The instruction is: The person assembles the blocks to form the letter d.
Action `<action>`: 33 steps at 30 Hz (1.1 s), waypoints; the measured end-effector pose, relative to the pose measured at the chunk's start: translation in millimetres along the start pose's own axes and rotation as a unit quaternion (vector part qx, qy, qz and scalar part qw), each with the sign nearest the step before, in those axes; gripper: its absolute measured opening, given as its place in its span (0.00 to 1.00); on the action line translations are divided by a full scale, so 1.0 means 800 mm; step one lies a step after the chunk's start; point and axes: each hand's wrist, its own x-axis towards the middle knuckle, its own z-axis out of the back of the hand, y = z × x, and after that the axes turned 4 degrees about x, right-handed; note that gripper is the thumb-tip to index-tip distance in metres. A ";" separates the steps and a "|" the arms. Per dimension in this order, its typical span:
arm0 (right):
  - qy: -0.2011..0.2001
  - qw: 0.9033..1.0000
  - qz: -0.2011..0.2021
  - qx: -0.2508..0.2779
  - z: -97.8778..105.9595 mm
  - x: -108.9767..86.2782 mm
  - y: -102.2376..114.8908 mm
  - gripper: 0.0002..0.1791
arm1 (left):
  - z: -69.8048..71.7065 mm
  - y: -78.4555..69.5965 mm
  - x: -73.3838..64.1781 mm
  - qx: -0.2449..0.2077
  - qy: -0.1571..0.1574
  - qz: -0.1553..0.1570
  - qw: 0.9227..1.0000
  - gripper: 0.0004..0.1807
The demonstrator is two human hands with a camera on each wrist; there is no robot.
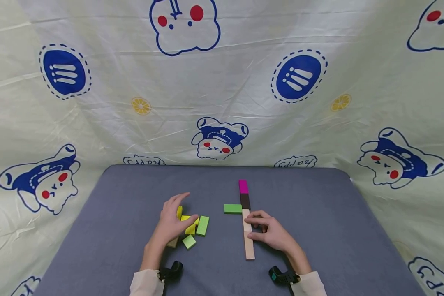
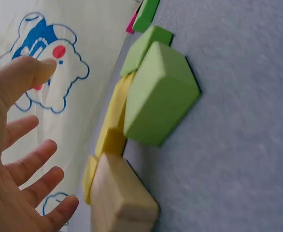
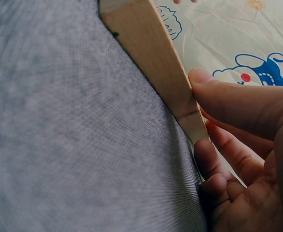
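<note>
My left hand point(image 1: 171, 220) hovers with spread fingers over a loose group of blocks and holds nothing. The group has a light green block point(image 2: 156, 94), another green block point(image 1: 202, 226), yellow blocks point(image 1: 188, 228) and a wooden block point(image 2: 120, 193), partly hidden by the hand. Beside a straight row, my right hand point(image 1: 271, 232) has its thumb and index finger at two pale wooden blocks, the nearer point(image 1: 249, 250) and the farther point(image 1: 247, 227); the fingertips are spaced apart. The row continues away with a dark brown block point(image 1: 246, 201) and a magenta block point(image 1: 243, 187).
A green block point(image 1: 232, 209) lies crosswise at the row's left side, near where dark brown meets pale wood. Everything lies on a grey cloth-covered table point(image 1: 307, 197). A printed white curtain point(image 1: 222, 86) hangs behind its far edge.
</note>
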 end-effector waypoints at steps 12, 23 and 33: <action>-0.001 1.000 -0.008 0.001 0.001 0.000 0.002 0.26 | 0.003 0.032 -0.017 -0.027 -0.061 0.077 0.995 0.30; -0.002 1.000 -0.010 0.002 -0.001 0.000 0.003 0.26 | 0.002 0.040 -0.018 -0.007 -0.069 0.092 0.993 0.29; -0.002 1.000 -0.007 -0.002 -0.001 0.000 0.002 0.26 | 0.014 0.054 -0.022 0.008 -0.064 0.110 0.992 0.26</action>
